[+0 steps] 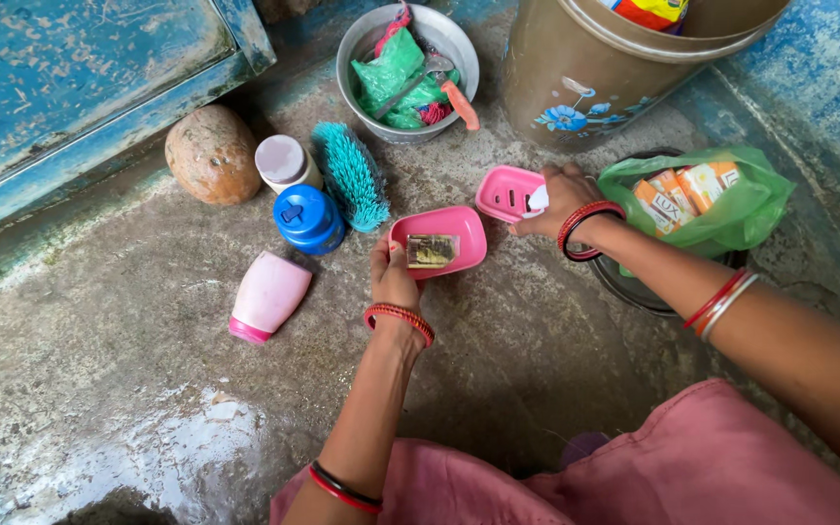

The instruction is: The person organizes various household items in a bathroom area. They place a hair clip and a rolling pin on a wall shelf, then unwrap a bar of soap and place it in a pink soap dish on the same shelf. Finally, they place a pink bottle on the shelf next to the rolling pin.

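Pink plastic makes up the oval soap dish base (439, 238), which the left hand (393, 277) grips by its near edge, thumb over the rim, just above the rough grey concrete floor (99, 369). Inside the dish lies a small dark bar of soap in a clear wrapper (432, 250). Just to the right, the right hand (561, 199) closes around the matching pink slotted soap dish lid (506, 192), fingers curled over its far side together with a bit of white material; whether the lid rests on the floor or is lifted cannot be told. Red bangles circle both wrists.

Left of the dish stand a blue round-capped plastic bottle (308, 219) and a white jar with a pale lid (284, 163), with a teal bristle scrubbing brush (352, 175) lying between them and the dish. A pink plastic bottle (266, 297) lies on its side nearer the person. A rounded brown stone (213, 154) sits by the blue painted wooden door (70, 68). Further back, a grey metal bowl (357, 49) holds green packets, beside a brown plastic bucket with a flower print (576, 87). Behind the right wrist, a green plastic bag of orange soap packets (702, 199) rests in a dark pan.
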